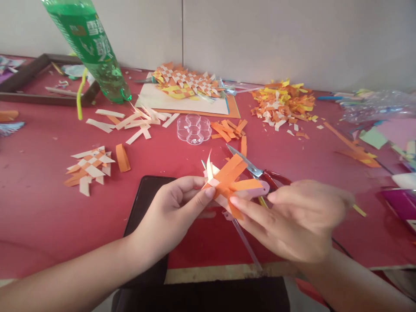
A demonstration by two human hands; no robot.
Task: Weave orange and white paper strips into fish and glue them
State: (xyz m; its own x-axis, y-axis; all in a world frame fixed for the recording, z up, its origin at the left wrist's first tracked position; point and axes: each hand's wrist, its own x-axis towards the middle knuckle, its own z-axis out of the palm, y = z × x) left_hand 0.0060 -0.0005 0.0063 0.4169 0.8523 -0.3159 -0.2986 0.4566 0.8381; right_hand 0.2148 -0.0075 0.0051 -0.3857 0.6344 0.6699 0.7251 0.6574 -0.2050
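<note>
A small woven piece of orange and cream paper strips (227,180) is held up over the near middle of the table, its loose strip ends sticking out several ways. My left hand (172,212) pinches its left side, thumb on top and fingers behind. At the lower right edge, fingertips of my right hand (299,221) grip the piece, while another finger of that hand stands apart from it. Just behind lie scissors (248,164) with red handles, blades apart, partly hidden by the paper and my right hand. Beneath my left hand is a black flat object (146,216).
A tilted green bottle (94,47) is at the back left near a dark frame (24,80). Cream strips (136,121), orange strips (229,130), a clear flower-shaped tray (194,129), another woven piece (91,164) and a scrap pile (282,104) lie around on the red table (42,208).
</note>
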